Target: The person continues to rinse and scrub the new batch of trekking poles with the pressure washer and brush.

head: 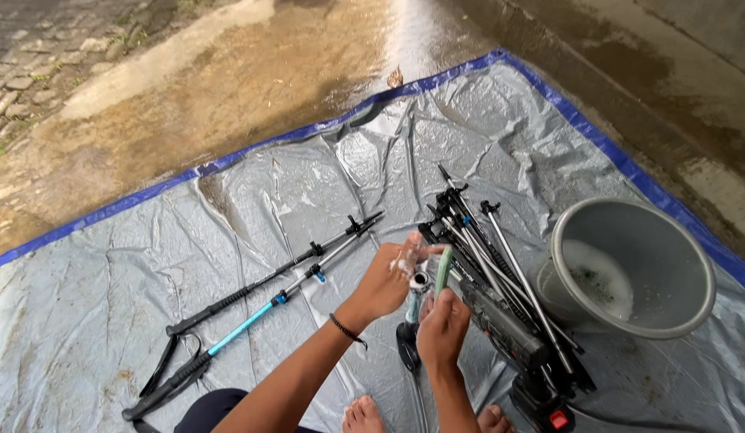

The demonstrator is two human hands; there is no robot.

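Note:
My left hand point(386, 281) grips the top end of an upright pole point(417, 282), soapy foam on the fingers. My right hand point(441, 327) holds a pale green brush point(443, 268) against that pole's metal tip. The pole's lower end with a black round piece point(407, 346) rests on the grey tarp point(252, 208) near my bare feet point(363, 417). Two trekking poles point(252, 309), one with a blue shaft, lie on the tarp to the left of my hands.
A folded black tripod with several thin legs point(501, 289) lies right of my hands. A grey bucket point(633, 269) tipped on its side holds foamy water. Wet concrete point(252, 72) and a cobbled strip point(35, 56) lie beyond the tarp's blue edge.

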